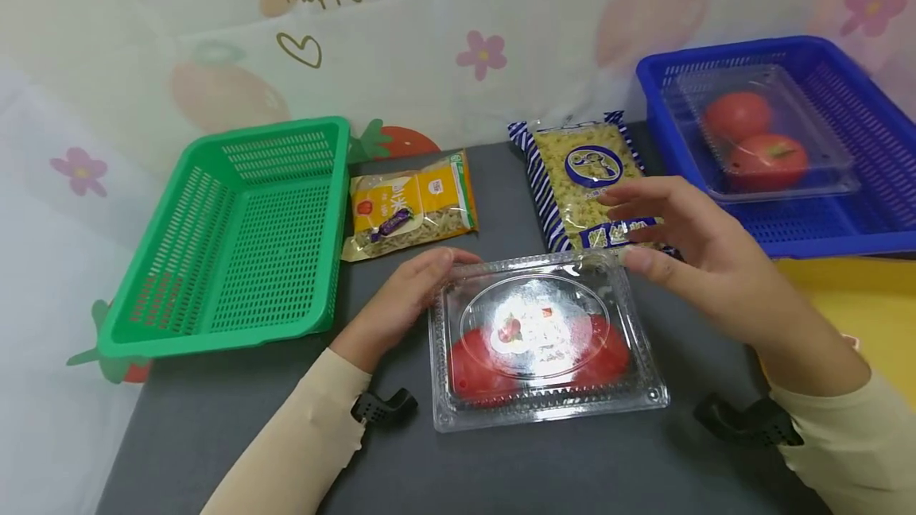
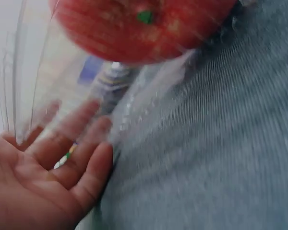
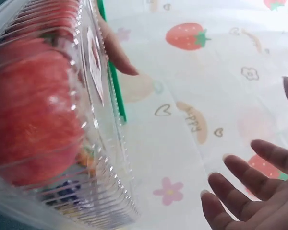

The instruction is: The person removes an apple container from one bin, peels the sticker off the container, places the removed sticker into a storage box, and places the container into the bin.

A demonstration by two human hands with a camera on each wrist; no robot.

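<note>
A clear plastic box (image 1: pixel 544 340) with red tomatoes inside and a label on its lid lies on the dark table. The left hand (image 1: pixel 408 292) rests at the box's upper left corner; in the left wrist view its fingers (image 2: pixel 98 163) are spread and relaxed beside the clear plastic, below a tomato (image 2: pixel 149 24). Fingers apart and loosely bent, the right hand (image 1: pixel 701 261) is over the box's upper right corner. The right wrist view shows that hand (image 3: pixel 254 191) apart from the box (image 3: pixel 38 110), palm and fingers holding nothing.
A green basket (image 1: pixel 275 241) stands at the left. Behind the box lie a yellow bag (image 1: pixel 429 197) with a small purple packet on it and a blue-striped noodle bag (image 1: pixel 583 161). At the right, a blue basket (image 1: pixel 844 221) holds another tomato box (image 1: pixel 766 133), beside something yellow (image 1: pixel 851 292).
</note>
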